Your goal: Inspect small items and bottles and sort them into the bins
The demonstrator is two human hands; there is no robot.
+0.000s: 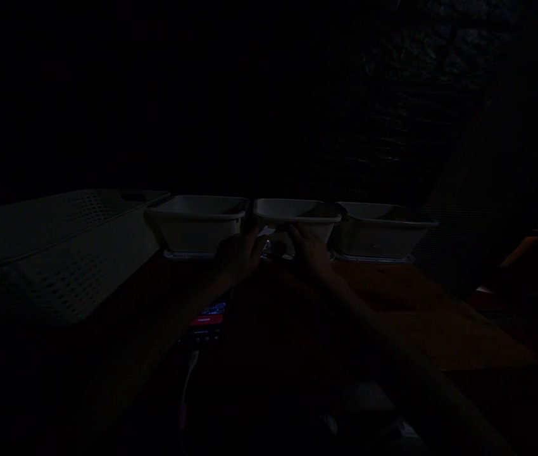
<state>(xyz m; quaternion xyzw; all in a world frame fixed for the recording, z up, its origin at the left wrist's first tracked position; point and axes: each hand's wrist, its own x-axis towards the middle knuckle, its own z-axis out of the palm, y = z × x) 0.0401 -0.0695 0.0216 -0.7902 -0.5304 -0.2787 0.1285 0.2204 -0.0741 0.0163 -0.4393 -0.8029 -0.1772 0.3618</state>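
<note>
The picture is very dark. My left hand [239, 254] is closed in front of the middle white tub [297, 209], with a small pale piece [265, 232] at its fingertips that I cannot identify. My right hand [311, 249] is close by on the other side, its fingers bent inward toward the same spot. What the right fingers grip is lost in shadow. Something small and shiny shows between the two hands, low against the tub's front.
A left tub [193, 234] and a right tub [383, 235] flank the middle one on a wooden table [421, 310]. At far left stands a large perforated basket [50, 266]. A lit phone [208, 320] with a cable [187, 380] lies near my left forearm. Another person's arm [518, 250] shows at right.
</note>
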